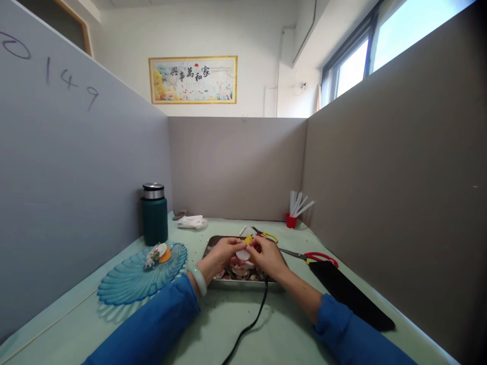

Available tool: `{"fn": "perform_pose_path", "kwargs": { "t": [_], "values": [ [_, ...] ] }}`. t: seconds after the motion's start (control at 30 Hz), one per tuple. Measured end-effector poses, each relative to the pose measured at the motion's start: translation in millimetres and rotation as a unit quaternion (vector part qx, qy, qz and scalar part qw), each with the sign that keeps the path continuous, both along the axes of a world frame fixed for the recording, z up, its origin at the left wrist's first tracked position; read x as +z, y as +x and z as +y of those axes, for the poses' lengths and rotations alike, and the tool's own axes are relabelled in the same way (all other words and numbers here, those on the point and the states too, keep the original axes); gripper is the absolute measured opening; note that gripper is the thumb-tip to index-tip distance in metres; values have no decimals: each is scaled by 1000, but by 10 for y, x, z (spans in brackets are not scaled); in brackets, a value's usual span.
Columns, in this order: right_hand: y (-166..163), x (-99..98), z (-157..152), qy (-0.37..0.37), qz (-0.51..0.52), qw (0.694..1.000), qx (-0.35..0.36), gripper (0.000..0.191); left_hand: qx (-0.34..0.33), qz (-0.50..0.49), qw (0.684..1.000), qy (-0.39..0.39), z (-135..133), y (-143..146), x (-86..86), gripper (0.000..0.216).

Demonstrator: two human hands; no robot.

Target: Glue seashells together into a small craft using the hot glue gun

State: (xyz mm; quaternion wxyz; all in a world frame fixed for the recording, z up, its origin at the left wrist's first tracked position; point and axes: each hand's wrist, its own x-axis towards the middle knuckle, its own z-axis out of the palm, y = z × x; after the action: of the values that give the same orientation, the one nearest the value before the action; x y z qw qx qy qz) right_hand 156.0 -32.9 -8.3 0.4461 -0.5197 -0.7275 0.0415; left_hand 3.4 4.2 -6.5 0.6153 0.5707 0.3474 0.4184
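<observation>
Both my hands meet over a metal tray [213, 242] filled with several seashells [240, 272]. My left hand [220, 256] pinches a white shell [242, 254] from the left. My right hand [268, 257] has its fingers closed on the same shell from the right, with something yellow and red at its fingertips that I cannot make out. A black cable [251, 320] runs from under my right hand toward me. I wear blue sleeves and a pale bangle [199, 279] on the left wrist.
A blue shell-shaped glass plate [129, 281] with a few shells lies at left, a green thermos [154, 214] behind it. Red-handled scissors [315, 257], a black pouch [348, 294], a red cup of white sticks [292, 219] and white tissue [192, 221] sit around. Partition walls enclose the desk.
</observation>
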Motion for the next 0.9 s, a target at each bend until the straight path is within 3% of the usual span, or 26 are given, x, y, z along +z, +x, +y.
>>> {"fn": "perform_pose_path", "kwargs": {
  "t": [0.17, 0.3, 0.57, 0.77, 0.9],
  "values": [
    [52, 31, 5, -2, -48, 999, -11, 25, 58, 26, 997, 47, -57, -20, 71, 23],
    [152, 74, -11, -36, -164, 983, -76, 16, 113, 29, 993, 17, -60, -42, 125, 15],
    [157, 57, -96, -156, -268, 945, -103, 44, 124, 6, 991, -46, 6, -38, 111, 8],
    [186, -2, -27, -116, -244, 961, -65, 28, 115, -37, 991, -60, 30, -75, 130, 10],
    [224, 7, 81, -103, -84, 991, -26, 23, 145, -53, 987, -45, 61, -123, 128, 14]
  ]
}}
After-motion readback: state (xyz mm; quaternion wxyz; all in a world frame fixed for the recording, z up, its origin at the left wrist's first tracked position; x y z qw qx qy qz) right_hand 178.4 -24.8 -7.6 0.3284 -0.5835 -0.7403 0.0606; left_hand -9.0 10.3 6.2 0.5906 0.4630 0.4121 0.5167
